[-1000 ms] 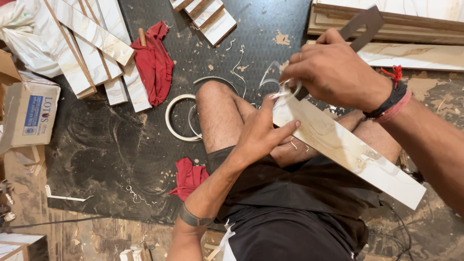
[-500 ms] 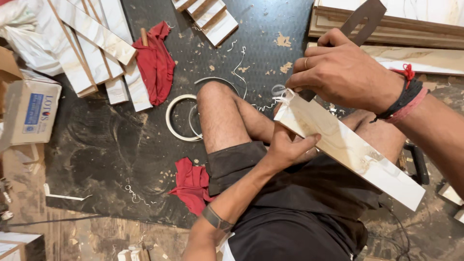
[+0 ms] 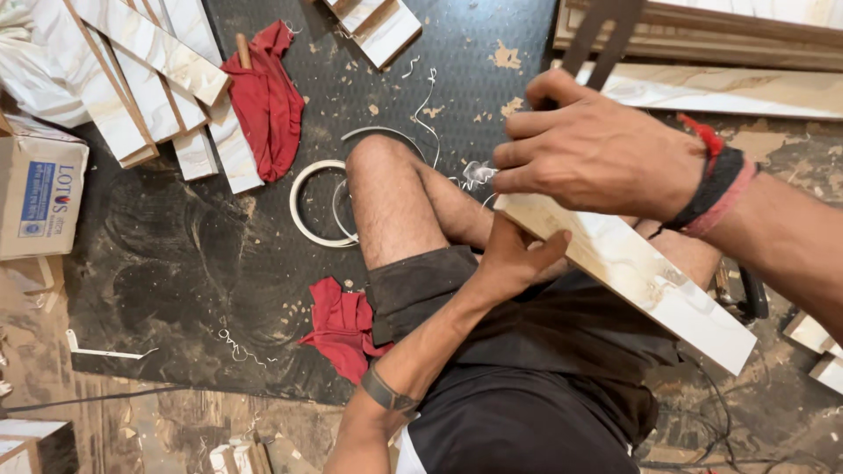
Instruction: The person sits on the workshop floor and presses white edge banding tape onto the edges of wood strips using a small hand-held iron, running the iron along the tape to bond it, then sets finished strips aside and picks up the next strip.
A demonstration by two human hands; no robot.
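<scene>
While a cardboard box sits at the far left of the dark floor mat, pale laminate-faced strips lie fanned beside it, with a red cloth against them. Nearer the middle, a white ring of edge tape rests by the bent knee, and a second red rag lies beside the thigh. The left hand reaches up from below and closes around the near edge of the marbled board, which rests slanted across the lap. The right hand comes down over the board's upper end, fingers curled tight around a dark flat tool whose blade rises beyond the knuckles.

To trim well, the supporting hand should probably stay clear of the tool's path, and the blade should run flat along the edge so the facing does not chip. Shavings and sawdust litter the mat; more boards stack at the right.
</scene>
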